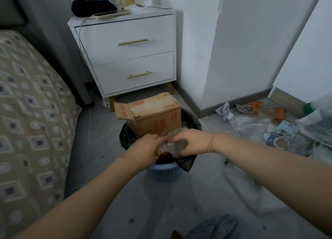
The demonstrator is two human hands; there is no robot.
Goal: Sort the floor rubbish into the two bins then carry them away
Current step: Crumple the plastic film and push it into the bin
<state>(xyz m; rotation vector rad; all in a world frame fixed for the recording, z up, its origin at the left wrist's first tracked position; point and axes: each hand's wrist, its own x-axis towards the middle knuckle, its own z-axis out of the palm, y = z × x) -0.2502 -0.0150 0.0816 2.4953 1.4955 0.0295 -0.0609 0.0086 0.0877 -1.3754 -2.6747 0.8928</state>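
Hands over the bin (162, 174), holding clear plastic wrap (168, 140).
We pinch the wrap with our left hand (149, 143) and right hand (186, 140); a cardboard box (152, 115) sits in the bin.

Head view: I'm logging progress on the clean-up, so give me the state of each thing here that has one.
Blue bin: upright, lined with a black bag, stuffed.
Cardboard box: sticking out of the bin, flap open.
Clear plastic wrap: crumpled, held over the bin.
Left hand: grips the wrap.
Right hand: grips the wrap.
Nightstand: both drawers closed.
Floor rubbish: scattered, not yet sorted.
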